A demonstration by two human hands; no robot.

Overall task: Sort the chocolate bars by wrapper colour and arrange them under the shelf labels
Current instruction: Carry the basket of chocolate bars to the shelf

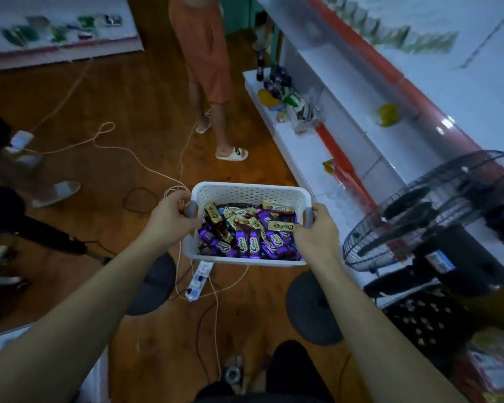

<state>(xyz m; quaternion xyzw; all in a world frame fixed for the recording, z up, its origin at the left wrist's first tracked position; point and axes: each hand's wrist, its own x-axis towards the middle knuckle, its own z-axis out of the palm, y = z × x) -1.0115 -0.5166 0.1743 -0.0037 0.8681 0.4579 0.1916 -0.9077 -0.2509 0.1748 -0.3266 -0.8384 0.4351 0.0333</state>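
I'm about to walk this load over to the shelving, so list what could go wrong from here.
1. Cables and a power strip lie on the floor just under and ahead of the basket; a foot could snag on them.
2. The chocolate bars are piled loose, with purple and gold mixed. The left hand and right hand grip opposite ends, so a tilt might spill some.
3. The fan stands close on the right and might get bumped.

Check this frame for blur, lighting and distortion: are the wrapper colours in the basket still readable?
Head view: dim, bluish light; the shelf at right is smeared by blur; the wide-angle lens bows the edges. Head view, centre: the basket, gripped by the left hand and right hand, is fairly sharp, so purple and gold chocolate bars tell apart.
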